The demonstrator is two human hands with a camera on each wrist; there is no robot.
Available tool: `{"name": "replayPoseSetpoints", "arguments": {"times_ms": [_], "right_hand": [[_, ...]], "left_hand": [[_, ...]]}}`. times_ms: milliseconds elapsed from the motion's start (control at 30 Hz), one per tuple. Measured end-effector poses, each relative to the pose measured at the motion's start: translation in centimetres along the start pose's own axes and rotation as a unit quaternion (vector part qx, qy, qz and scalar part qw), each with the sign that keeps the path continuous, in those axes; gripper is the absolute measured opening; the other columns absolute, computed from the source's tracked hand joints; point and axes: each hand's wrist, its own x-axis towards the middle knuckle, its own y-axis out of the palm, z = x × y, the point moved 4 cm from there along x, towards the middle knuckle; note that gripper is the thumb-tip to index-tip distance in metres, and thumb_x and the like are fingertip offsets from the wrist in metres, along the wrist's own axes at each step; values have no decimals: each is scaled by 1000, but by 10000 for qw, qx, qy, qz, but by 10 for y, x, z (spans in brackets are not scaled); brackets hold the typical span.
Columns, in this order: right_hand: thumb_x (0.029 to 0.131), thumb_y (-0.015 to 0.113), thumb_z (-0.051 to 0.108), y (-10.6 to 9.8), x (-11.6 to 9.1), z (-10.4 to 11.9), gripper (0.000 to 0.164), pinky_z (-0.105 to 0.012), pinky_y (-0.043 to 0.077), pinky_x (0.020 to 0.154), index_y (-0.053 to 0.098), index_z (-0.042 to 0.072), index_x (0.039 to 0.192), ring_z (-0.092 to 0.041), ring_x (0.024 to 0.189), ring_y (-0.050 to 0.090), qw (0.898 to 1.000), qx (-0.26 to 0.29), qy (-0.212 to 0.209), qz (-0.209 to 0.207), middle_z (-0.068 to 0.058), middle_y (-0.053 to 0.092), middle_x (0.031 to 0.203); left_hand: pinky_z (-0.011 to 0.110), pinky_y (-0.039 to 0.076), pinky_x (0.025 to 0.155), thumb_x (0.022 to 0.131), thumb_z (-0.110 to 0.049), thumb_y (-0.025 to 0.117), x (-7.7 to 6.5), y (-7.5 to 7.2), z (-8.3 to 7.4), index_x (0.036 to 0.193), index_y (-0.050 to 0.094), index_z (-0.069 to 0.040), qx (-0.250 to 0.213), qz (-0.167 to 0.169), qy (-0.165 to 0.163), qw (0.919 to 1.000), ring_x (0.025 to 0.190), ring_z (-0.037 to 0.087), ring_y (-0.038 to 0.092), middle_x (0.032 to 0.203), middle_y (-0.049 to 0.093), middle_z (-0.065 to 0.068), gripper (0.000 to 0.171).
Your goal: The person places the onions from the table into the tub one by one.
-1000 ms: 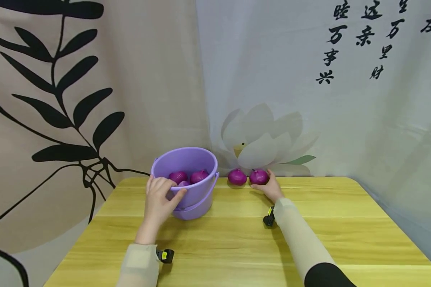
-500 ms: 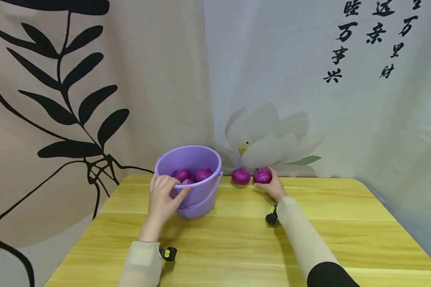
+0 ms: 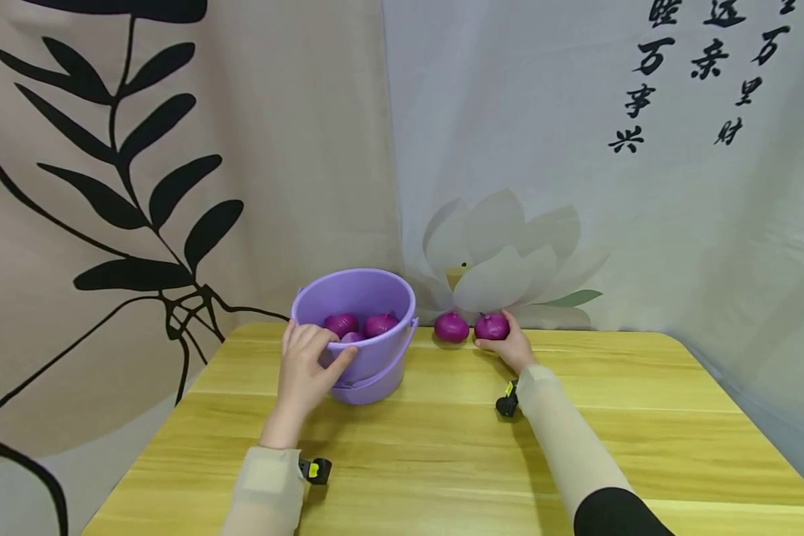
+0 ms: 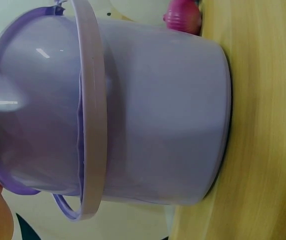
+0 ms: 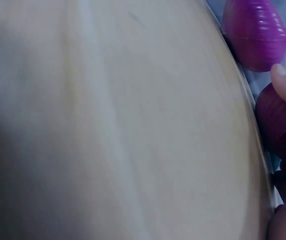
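Observation:
A purple bucket (image 3: 379,362) stands upright at the table's far left, several red onions (image 3: 380,324) showing inside. My left hand (image 3: 304,372) grips its near rim, thumb outside and fingers over the edge. To the bucket's right, at the far table edge, my right hand (image 3: 514,350) holds a red onion (image 3: 491,327) between thumb and fingers, low at table height. Another onion (image 3: 451,327) sits just left of it. In the right wrist view, the thumb lies over the held onion (image 5: 277,117). The left wrist view is mostly bucket wall (image 4: 162,110).
A pale wooden table (image 3: 442,461) stretches in front of both arms. Behind its far edge hangs a curtain (image 3: 496,119) with printed plants and writing. The bucket's handle (image 4: 94,110) hangs down along its near side.
The head view has shifted slightly, so everything appears a little further right. Both hands keep the same hold on the bucket rim and the onion.

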Motion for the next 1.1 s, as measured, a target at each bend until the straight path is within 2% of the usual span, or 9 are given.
{"name": "replayPoseSetpoints", "arguments": {"times_ms": [167,667,1100], "right_hand": [[79,80,30,-1,-1,2,100,-55,28,110,17,8,153,-45,134,33,9999,-63,-7,-81,-28,29,150],[76,83,34,-4,0,-10,96,-53,32,108,26,11,150,-40,133,37,9989,391,88,-233,-23,35,148],[78,81,32,-9,-6,-7,91,-51,32,109,28,10,149,-38,133,37,9967,765,152,-213,-20,34,148]], "left_hand": [[64,18,108,91,-62,53,0,1,1,80,59,-11,17,-55,37,10000,84,25,50,77,53,1,52],[64,17,108,90,-59,55,1,1,1,81,59,-11,-28,-24,80,10000,81,24,49,76,53,1,49],[64,18,107,90,-57,57,0,2,1,80,59,-11,-70,-70,76,9999,81,25,50,76,53,1,48]]}}
